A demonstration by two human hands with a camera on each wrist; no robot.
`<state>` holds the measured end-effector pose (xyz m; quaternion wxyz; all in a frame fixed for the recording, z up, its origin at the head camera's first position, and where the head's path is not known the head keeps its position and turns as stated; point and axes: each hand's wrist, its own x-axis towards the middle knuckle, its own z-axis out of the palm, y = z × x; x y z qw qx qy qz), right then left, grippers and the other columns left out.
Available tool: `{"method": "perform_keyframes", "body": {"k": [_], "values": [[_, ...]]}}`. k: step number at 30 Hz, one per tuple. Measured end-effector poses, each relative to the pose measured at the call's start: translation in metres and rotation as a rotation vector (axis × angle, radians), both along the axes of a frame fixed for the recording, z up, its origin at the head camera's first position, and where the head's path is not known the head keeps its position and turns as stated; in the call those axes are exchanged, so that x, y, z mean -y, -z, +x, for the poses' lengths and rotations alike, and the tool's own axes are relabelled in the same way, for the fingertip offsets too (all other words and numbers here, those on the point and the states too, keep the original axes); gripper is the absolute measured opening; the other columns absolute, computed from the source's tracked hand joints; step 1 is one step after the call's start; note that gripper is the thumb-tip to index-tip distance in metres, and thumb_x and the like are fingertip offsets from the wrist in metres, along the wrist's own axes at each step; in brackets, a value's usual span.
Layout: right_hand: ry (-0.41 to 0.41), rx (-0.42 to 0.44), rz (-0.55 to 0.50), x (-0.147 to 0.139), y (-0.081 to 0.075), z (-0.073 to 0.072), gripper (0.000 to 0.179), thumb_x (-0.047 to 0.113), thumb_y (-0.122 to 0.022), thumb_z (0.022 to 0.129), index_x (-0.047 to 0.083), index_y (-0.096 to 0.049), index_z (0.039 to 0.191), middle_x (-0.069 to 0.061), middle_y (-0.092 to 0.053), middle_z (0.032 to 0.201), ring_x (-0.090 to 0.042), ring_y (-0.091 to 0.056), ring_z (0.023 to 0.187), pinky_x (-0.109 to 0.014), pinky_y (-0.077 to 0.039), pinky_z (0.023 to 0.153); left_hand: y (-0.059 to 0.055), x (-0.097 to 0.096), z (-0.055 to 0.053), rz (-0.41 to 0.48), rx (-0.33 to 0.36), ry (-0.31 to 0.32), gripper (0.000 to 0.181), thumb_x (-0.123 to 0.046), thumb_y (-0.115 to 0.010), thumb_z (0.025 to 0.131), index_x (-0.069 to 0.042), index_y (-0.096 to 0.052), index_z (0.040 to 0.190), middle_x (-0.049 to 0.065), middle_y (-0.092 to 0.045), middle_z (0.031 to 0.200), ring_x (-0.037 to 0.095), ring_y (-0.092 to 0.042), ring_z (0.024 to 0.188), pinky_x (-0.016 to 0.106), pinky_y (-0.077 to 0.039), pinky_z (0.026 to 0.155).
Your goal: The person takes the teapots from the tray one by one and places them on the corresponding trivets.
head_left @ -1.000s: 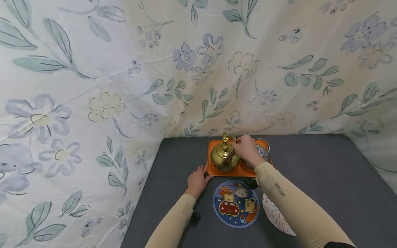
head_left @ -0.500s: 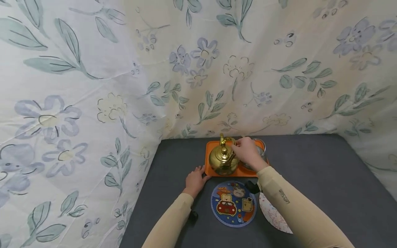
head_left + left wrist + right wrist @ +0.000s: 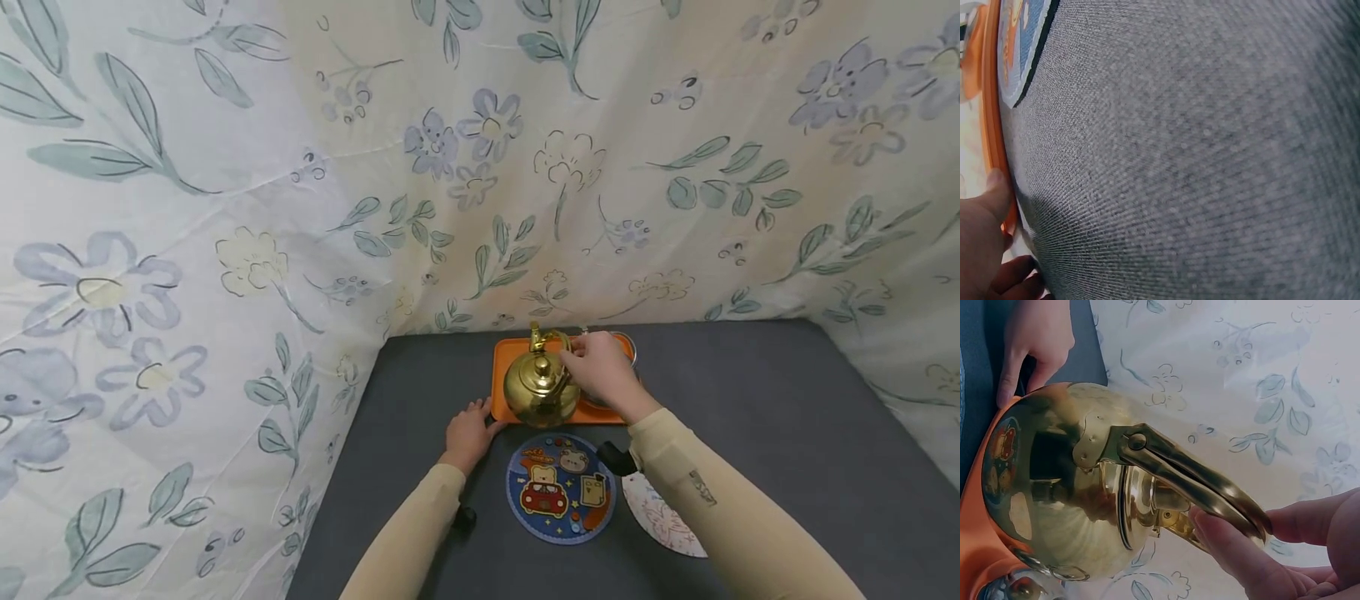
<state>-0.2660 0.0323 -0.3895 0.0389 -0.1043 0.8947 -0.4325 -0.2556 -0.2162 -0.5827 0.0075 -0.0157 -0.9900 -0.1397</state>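
Observation:
My right hand (image 3: 603,371) pinches the arched handle of a gold teakettle (image 3: 538,392) between thumb and fingers, as the right wrist view shows closely. The round kettle (image 3: 1060,487) hangs close over an orange tray (image 3: 501,354), its base overlapping the tray's front edge in the head view. At the tray's front left corner my left hand (image 3: 467,437) holds on, with the thumb (image 3: 999,190) against the rim in the left wrist view. A shiny vessel (image 3: 1022,584) stands on the tray, mostly hidden behind my right hand in the head view.
A round blue cartoon mat (image 3: 561,492) lies in front of the tray. Right of it is a round whitish mat (image 3: 663,517), partly under my right forearm. Floral cloth (image 3: 480,167) hangs behind and left of the dark grey table (image 3: 750,400).
The kettle has risen a little and shifted toward the tray's front edge, with my right hand on its handle. My left hand stays at the tray corner. The head view has shifted slightly.

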Motion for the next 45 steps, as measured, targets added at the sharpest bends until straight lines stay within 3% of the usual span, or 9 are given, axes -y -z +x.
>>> {"method": "perform_keyframes", "body": {"k": [3,6,10,13,17,26,32,36,45], "values": [[-0.012,-0.013,-0.002,-0.002,-0.002,0.007,0.031,0.017,-0.057,0.099,-0.002,-0.072,0.08,-0.001,-0.056,0.052,-0.013,-0.049,0.043,-0.026,-0.037,0.043,0.001,0.0,-0.001,0.008,-0.004,0.005,0.066,-0.049,-0.065,0.094,-0.014,-0.053,0.149,0.014,-0.057,0.146,0.035,-0.055,0.134,0.054,-0.047,0.106],[-0.013,-0.03,0.003,-0.004,-0.005,0.013,0.027,0.016,-0.057,0.099,-0.003,-0.076,0.096,-0.006,-0.068,0.063,-0.014,-0.049,0.044,-0.027,-0.036,0.043,0.001,0.0,-0.001,0.027,-0.005,0.004,0.065,-0.049,-0.065,0.094,-0.015,-0.053,0.149,0.015,-0.057,0.145,0.036,-0.055,0.134,0.055,-0.047,0.106],[-0.005,-0.042,0.018,-0.005,-0.008,0.021,0.032,0.017,-0.057,0.1,-0.007,-0.072,0.115,-0.016,-0.077,0.087,-0.019,-0.063,0.054,-0.028,-0.04,0.045,0.0,0.001,-0.001,0.045,-0.015,0.005,0.066,-0.049,-0.066,0.094,-0.013,-0.055,0.147,0.016,-0.058,0.144,0.037,-0.056,0.133,0.056,-0.048,0.104],[-0.014,-0.042,0.015,-0.006,-0.01,0.027,0.035,0.017,-0.058,0.101,-0.009,-0.068,0.122,-0.017,-0.077,0.092,-0.024,-0.07,0.064,-0.029,-0.045,0.047,-0.002,0.001,0.0,0.042,-0.015,-0.002,0.066,-0.049,-0.067,0.093,-0.012,-0.055,0.147,0.016,-0.058,0.144,0.036,-0.056,0.133,0.055,-0.048,0.104],[-0.034,-0.053,0.02,-0.008,-0.01,0.034,0.03,0.018,-0.059,0.102,-0.006,-0.072,0.115,-0.01,-0.076,0.078,-0.019,-0.065,0.056,-0.03,-0.044,0.046,-0.006,0.001,0.001,0.025,-0.003,-0.017,0.066,-0.049,-0.067,0.093,-0.013,-0.055,0.147,0.015,-0.057,0.145,0.035,-0.055,0.134,0.054,-0.048,0.104],[-0.021,-0.047,0.037,-0.011,-0.005,0.048,0.024,0.02,-0.061,0.1,0.003,-0.078,0.098,-0.004,-0.073,0.07,-0.013,-0.054,0.046,-0.028,-0.043,0.044,-0.008,0.001,-0.003,0.012,0.014,-0.023,0.068,-0.051,-0.065,0.093,-0.013,-0.054,0.148,0.015,-0.056,0.146,0.036,-0.054,0.134,0.055,-0.047,0.106],[-0.02,-0.016,0.023,-0.012,-0.001,0.059,0.024,0.019,-0.06,0.099,0.008,-0.079,0.091,-0.002,-0.069,0.062,-0.012,-0.045,0.044,-0.024,-0.034,0.042,-0.007,0.0,-0.001,0.029,0.062,-0.028,0.068,-0.05,-0.064,0.094,-0.013,-0.051,0.15,0.015,-0.053,0.149,0.036,-0.051,0.138,0.055,-0.044,0.109],[-0.016,-0.027,0.023,-0.013,0.001,0.065,0.023,0.019,-0.06,0.098,0.008,-0.079,0.091,0.0,-0.071,0.065,-0.01,-0.041,0.043,-0.023,-0.032,0.042,-0.006,-0.002,-0.002,0.03,0.066,-0.032,0.069,-0.051,-0.063,0.094,-0.014,-0.05,0.151,0.014,-0.053,0.15,0.035,-0.051,0.138,0.055,-0.044,0.109],[0.003,0.023,-0.006,-0.014,0.009,0.076,0.023,0.02,-0.062,0.098,0.003,-0.078,0.103,-0.004,-0.076,0.076,-0.014,-0.052,0.05,-0.025,-0.035,0.042,-0.005,-0.003,-0.003,0.033,0.054,-0.035,0.069,-0.052,-0.063,0.094,-0.015,-0.051,0.151,0.013,-0.053,0.15,0.034,-0.051,0.139,0.054,-0.044,0.11]]}}
